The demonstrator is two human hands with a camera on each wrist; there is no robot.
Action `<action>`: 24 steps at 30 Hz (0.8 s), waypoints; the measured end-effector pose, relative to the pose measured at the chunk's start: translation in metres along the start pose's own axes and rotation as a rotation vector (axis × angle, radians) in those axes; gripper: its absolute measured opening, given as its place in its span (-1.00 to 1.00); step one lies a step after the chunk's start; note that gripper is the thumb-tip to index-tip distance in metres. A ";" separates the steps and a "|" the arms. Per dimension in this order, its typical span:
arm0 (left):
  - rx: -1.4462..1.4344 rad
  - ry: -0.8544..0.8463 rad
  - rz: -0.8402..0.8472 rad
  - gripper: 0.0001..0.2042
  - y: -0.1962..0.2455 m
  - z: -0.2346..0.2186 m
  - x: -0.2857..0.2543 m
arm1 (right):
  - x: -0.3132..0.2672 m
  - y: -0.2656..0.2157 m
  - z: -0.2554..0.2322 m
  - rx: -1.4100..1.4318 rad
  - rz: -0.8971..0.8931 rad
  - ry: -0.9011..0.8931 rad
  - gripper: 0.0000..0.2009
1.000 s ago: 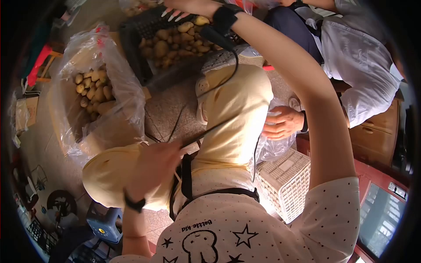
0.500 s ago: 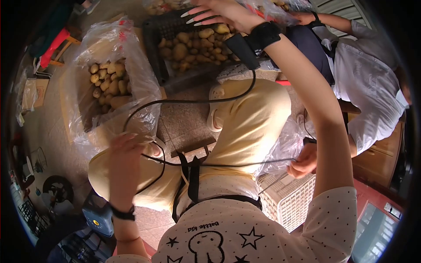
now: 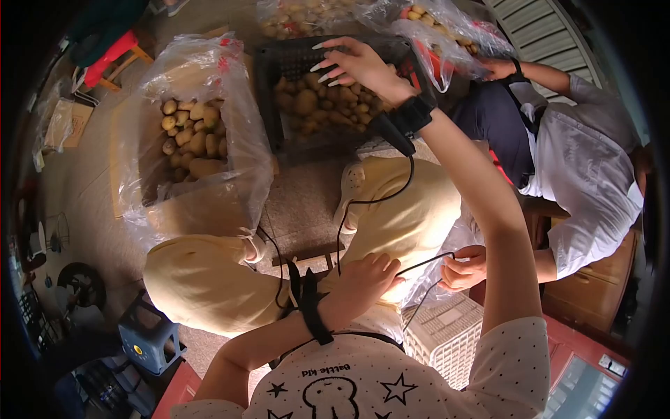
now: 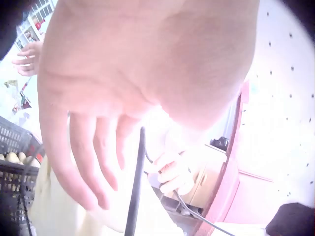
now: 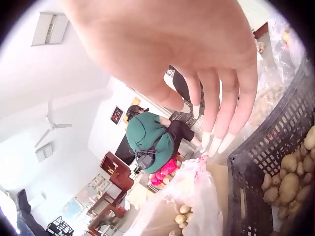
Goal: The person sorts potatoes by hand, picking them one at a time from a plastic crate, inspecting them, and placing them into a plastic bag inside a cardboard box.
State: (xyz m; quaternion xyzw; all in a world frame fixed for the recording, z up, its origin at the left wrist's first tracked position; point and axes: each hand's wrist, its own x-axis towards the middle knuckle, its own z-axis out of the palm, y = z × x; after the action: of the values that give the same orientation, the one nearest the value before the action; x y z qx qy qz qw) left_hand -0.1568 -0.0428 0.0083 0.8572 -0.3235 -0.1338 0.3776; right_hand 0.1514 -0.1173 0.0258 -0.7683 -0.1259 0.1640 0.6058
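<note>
My left hand is low over my lap, its fingers loosely extended beside a black cable. In the left wrist view the cable runs up from the bottom edge to the palm. Another person's hand pinches the same cable, right of my left hand. My right hand hovers above a black plastic crate of potatoes, fingers spread and slightly bent, holding nothing. A cable loops down from the device on its wrist.
A plastic-lined box with potatoes stands left of the crate. A beige basket is at my right side, a blue stool at lower left. Bagged potatoes lie beyond the crate. A person in a white shirt sits at right.
My left hand has swung left, then right across my lap. The other person's hand has taken hold of the cable. My right hand stays over the crate while the head view shifts.
</note>
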 end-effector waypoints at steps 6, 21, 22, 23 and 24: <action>0.304 -0.203 -0.106 -0.84 -0.066 0.007 -0.039 | 0.000 0.002 -0.007 -0.100 -0.005 -0.075 -0.64; 0.239 -0.299 -0.196 -0.49 -0.052 -0.038 -0.021 | 0.027 0.063 -0.062 0.079 0.194 0.042 -0.66; 0.173 -0.224 -0.196 -0.54 -0.046 -0.041 -0.022 | 0.030 0.067 -0.062 0.083 0.210 0.058 -0.66; 0.173 -0.227 -0.198 -0.54 -0.044 -0.043 -0.025 | 0.031 0.072 -0.063 0.087 0.212 0.058 -0.66; 0.050 -0.289 -0.206 -0.58 -0.044 -0.046 -0.027 | 0.035 0.077 -0.063 0.075 0.236 0.066 -0.67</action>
State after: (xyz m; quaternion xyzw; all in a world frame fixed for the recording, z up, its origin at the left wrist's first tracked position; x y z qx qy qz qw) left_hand -0.1353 0.0229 0.0069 0.8668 -0.2883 -0.2853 0.2900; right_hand 0.2084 -0.1776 -0.0388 -0.7597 -0.0084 0.2132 0.6142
